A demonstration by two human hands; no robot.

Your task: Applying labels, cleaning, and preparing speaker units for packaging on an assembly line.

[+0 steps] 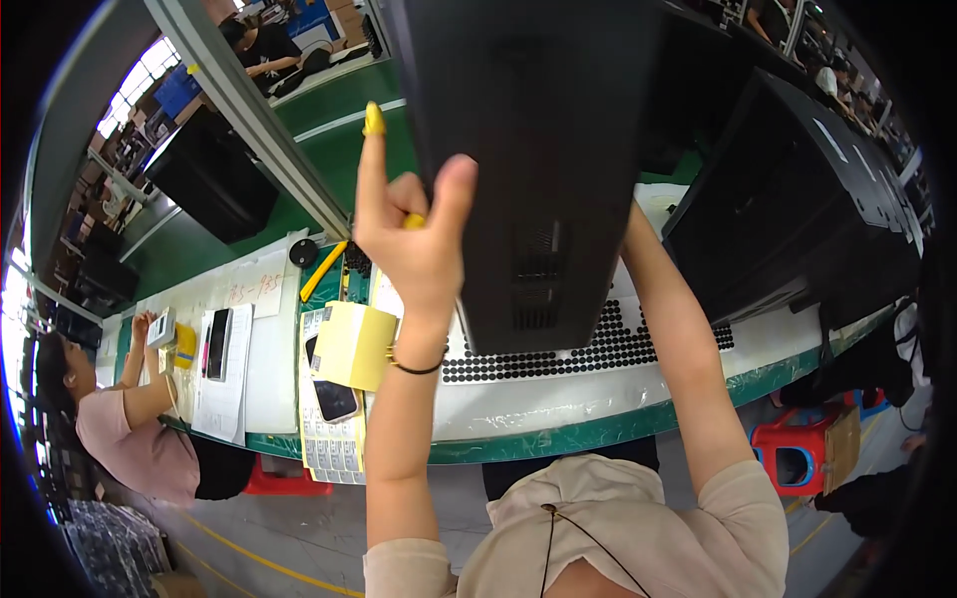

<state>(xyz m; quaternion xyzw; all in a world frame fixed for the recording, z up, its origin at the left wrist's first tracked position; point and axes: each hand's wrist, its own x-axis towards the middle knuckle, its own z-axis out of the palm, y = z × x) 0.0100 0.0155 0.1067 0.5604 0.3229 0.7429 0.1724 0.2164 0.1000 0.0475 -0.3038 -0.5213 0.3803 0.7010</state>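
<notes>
A tall black box-shaped case with slotted vents near its lower end stands in front of me, blocking much of the bench. At its left side is my left hand, index finger and thumb stretched out, the other fingers partly curled. Yellow finger cots cover two of its fingertips, and nothing shows in its grasp. My right forearm reaches up behind the case's right side, which hides the hand. Under and around the case's lower end lie rows of small round black pads.
Another black case stands right. Left of me are a phone, yellow paper, label sheets, a yellow-handled tool and a black roll. A co-worker sits far left. A red stool stands right.
</notes>
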